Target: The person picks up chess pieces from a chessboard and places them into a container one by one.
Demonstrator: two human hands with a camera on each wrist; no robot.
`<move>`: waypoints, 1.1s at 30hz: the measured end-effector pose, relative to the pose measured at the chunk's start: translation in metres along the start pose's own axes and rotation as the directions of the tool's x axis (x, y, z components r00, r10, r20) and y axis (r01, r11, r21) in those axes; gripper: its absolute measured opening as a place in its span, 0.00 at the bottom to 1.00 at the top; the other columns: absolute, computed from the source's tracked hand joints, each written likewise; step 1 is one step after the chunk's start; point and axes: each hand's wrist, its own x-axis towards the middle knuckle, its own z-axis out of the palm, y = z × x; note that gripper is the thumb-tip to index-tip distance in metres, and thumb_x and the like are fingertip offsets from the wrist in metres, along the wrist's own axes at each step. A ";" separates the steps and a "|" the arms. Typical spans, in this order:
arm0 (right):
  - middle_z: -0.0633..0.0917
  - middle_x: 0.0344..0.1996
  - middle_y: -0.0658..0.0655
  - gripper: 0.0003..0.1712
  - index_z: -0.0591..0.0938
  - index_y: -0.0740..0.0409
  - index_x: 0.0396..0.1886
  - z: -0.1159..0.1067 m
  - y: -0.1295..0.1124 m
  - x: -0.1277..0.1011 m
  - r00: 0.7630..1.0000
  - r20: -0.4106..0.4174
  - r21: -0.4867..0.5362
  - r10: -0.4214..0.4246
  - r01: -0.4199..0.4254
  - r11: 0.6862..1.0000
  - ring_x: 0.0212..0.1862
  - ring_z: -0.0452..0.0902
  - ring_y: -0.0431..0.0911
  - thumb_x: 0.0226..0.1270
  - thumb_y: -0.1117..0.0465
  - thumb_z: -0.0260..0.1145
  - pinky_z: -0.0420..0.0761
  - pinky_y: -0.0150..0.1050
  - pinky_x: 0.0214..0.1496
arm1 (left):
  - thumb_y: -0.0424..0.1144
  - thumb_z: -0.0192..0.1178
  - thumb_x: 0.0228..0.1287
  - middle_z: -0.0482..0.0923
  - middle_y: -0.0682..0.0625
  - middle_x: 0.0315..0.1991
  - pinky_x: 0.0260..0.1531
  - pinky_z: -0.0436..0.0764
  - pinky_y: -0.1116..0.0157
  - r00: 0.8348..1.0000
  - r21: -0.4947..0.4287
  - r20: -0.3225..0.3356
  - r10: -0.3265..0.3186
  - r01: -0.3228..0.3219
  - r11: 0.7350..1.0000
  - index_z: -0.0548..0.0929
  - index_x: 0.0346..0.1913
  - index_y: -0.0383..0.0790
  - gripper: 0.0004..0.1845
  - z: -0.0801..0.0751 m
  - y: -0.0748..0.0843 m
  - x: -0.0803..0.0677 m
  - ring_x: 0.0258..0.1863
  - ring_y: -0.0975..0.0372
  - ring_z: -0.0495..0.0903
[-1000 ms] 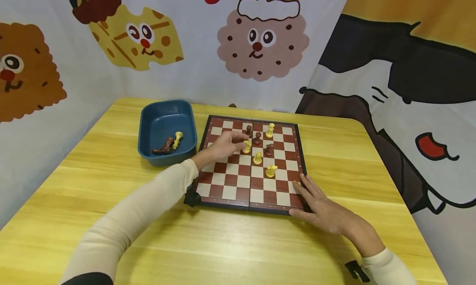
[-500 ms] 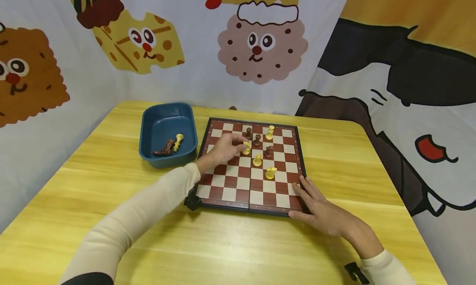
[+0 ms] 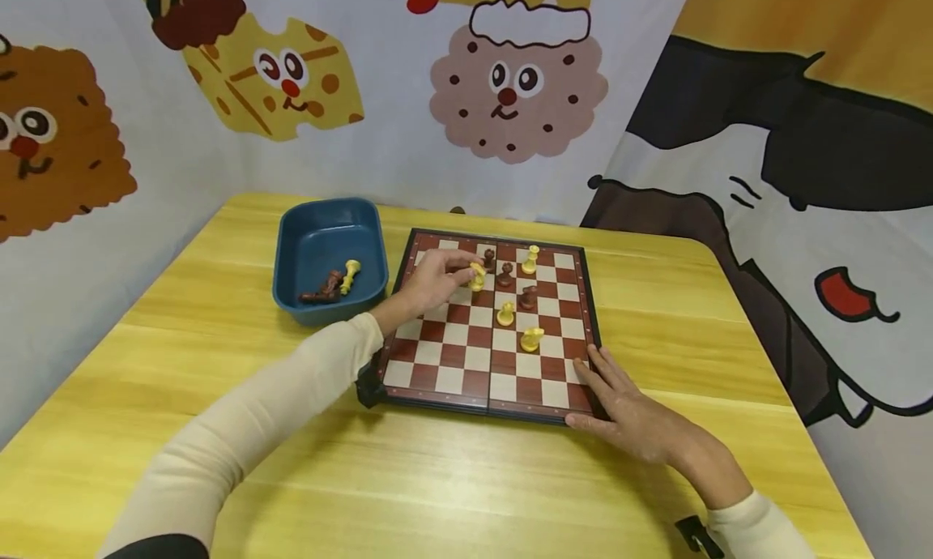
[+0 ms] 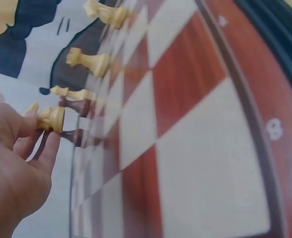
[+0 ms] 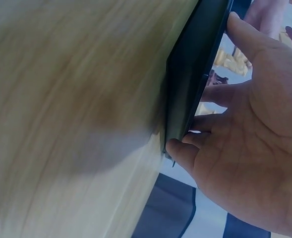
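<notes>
Logging from the left of the head view. What comes first?

Backdrop cloth, printed with an orange biscuit (image 3: 69, 130). Then the blue tub (image 3: 328, 247) on the yellow wood-grain table (image 3: 160, 397). Inside: dark brown pieces (image 3: 331, 285), heaped, count unclear; one yellow king-like or queen-like piece (image 3: 351, 275) lies slantwise beside them.

State of the left hand (image 3: 433, 279)?

Pinching. Thumb and fingertips hold a yellow chess piece (image 3: 477, 277) over the chessboard (image 3: 449, 378), just left of its centre seam. Left wrist view: base looks clear of the squares. Top partly behind the thumb; type uncertain.

And next across the board?

One dark brown piece (image 3: 489, 258) upright just beyond the pinched one. Right of the seam: a second dark brown piece (image 3: 506, 275), with a notch-topped yellow piece (image 3: 506, 313) nearer the person. Further right, a third dark brown piece (image 3: 528, 296), a tall yellow piece (image 3: 530, 259) near the far edge, and a yellow knight (image 3: 532, 339) nearest the person. All standing.

Right hand (image 3: 632, 409)?

Spread at the near right corner, touching the board's edge. Fingers lie along the right side; thumb at the front edge. Pinches nothing. Cream sleeve (image 3: 761, 526) behind it.
</notes>
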 end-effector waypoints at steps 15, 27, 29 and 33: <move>0.41 0.81 0.64 0.55 0.54 0.57 0.83 0.001 -0.002 0.000 1.000 -0.007 -0.023 0.003 -0.004 1.000 0.79 0.32 0.65 0.71 0.29 0.58 0.65 0.72 0.64 | 0.30 0.59 0.75 0.85 0.43 0.50 0.29 0.74 0.64 0.997 0.055 -0.033 0.076 -0.074 0.996 0.86 0.57 0.33 0.13 -0.033 0.013 -0.013 0.36 0.46 0.81; 0.41 0.81 0.64 0.53 0.54 0.57 0.83 -0.002 -0.001 -0.002 1.000 -0.013 -0.037 -0.001 0.000 0.999 0.79 0.33 0.64 0.72 0.31 0.58 0.65 0.71 0.64 | 0.29 0.59 0.75 0.85 0.38 0.49 0.40 0.83 0.66 0.987 0.059 -0.154 0.053 -0.045 0.997 0.84 0.58 0.30 0.14 -0.081 0.006 -0.024 0.45 0.50 0.85; 0.42 0.81 0.64 0.53 0.55 0.57 0.83 -0.001 -0.001 -0.002 1.000 -0.017 -0.038 -0.005 0.005 0.999 0.79 0.33 0.64 0.72 0.31 0.59 0.65 0.71 0.64 | 0.29 0.58 0.76 0.85 0.38 0.50 0.45 0.84 0.62 0.984 0.069 -0.172 0.041 -0.029 0.997 0.83 0.60 0.30 0.14 -0.087 0.003 -0.028 0.47 0.51 0.85; 0.42 0.81 0.64 0.53 0.55 0.58 0.82 -0.001 -0.002 0.000 1.000 -0.019 -0.041 -0.010 0.009 0.999 0.79 0.33 0.65 0.72 0.31 0.59 0.65 0.71 0.64 | 0.31 0.59 0.76 0.85 0.38 0.48 0.42 0.83 0.62 0.977 0.116 -0.211 0.039 -0.015 0.993 0.83 0.59 0.30 0.14 -0.098 -0.004 -0.034 0.45 0.50 0.85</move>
